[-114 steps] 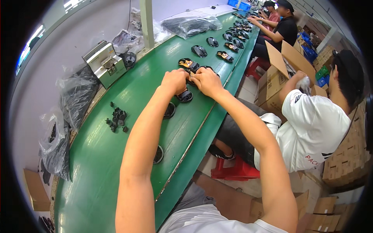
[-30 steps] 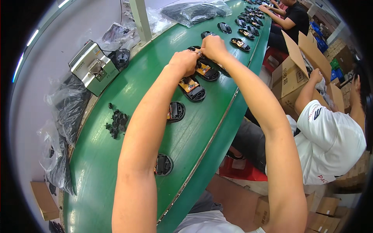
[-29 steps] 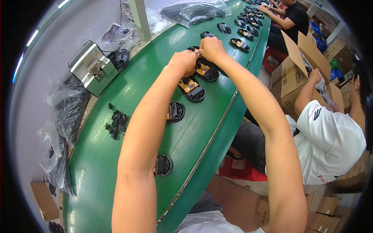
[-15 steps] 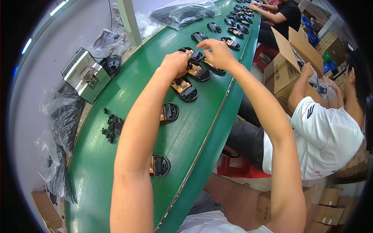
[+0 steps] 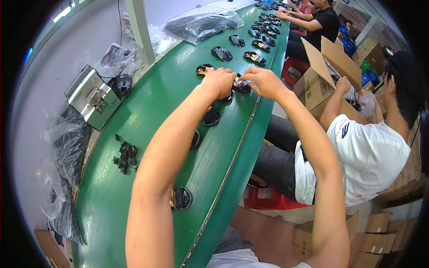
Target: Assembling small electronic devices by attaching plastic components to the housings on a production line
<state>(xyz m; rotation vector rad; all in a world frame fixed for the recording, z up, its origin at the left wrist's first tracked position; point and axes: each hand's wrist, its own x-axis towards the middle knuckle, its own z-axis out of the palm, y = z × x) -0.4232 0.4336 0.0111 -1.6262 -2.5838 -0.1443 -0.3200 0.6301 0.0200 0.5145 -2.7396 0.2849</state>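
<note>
Several opened black computer mice with tan circuit boards lie on the green conveyor belt [image 5: 107, 178]. My hands meet at one open mouse [image 5: 241, 87] by the belt's right edge. My left hand [image 5: 220, 83] is closed at its left side, fingertips on it, thumb hidden. From the right, my right hand [image 5: 268, 83] pinches over the board; anything between its fingertips is too small to make out. Another open mouse [image 5: 205, 69] lies just beyond my left hand. Nearer, partly under my left forearm, are an open mouse [image 5: 211, 116] and one closer to me [image 5: 182, 198].
A pile of small black parts [image 5: 127, 154] sits on the belt, left of my forearm. A grey-green boxed device [image 5: 94, 99] and plastic-bagged parts [image 5: 67, 143] line the left side. At right, a person in a white shirt [image 5: 364, 152] reaches into a cardboard box [image 5: 315, 85].
My right hand has come down onto the open mouse near the belt's edge, its fingers closing together. My left hand has shifted right and toward me to the same mouse.
</note>
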